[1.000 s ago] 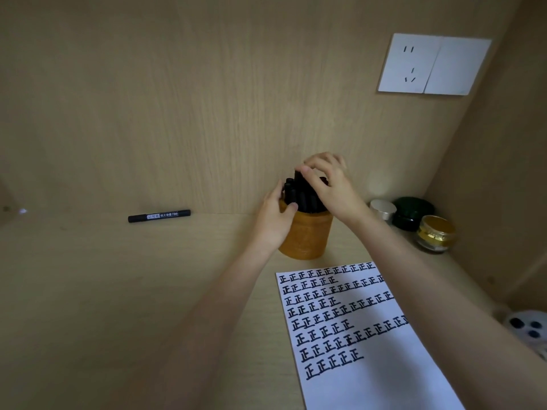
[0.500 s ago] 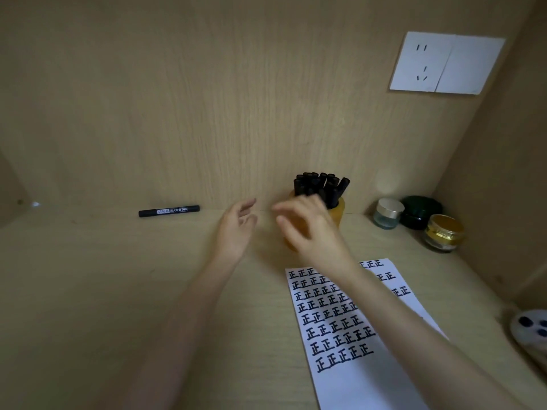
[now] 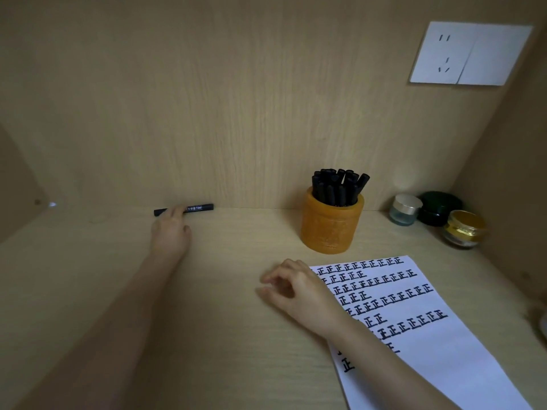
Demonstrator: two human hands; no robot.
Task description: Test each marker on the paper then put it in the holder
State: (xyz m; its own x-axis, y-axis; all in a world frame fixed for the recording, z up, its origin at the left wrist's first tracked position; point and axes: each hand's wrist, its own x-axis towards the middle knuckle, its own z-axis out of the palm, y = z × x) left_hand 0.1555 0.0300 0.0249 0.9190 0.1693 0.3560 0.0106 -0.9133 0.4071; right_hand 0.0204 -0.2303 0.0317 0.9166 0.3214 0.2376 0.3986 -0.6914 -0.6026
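The last loose marker [image 3: 199, 208] lies flat at the foot of the back wall, well left of the holder [image 3: 330, 229]. Its long axis runs left to right, parallel to the wall. Your left hand [image 3: 170, 232] is the nearer one by far and is already on it: the fingers reach straight forward and cross the barrel at a right angle, covering it left of its middle, with the white label showing just to their right. They look fairly straight and laid on top, not yet wrapped round, so I judge this a touch and not a grip. The wall sits close behind the barrel, so you will likely need to roll or drag it toward you before your thumb can get under.

Your right hand [image 3: 299, 291] rests loosely curled at the top left corner of the paper [image 3: 444, 344] and holds nothing.

0.5 s ago the left hand was only about halfway from the holder to the marker, and the right hand hung in front of the holder. 1 s ago both hands were at the holder. The marker has not moved.
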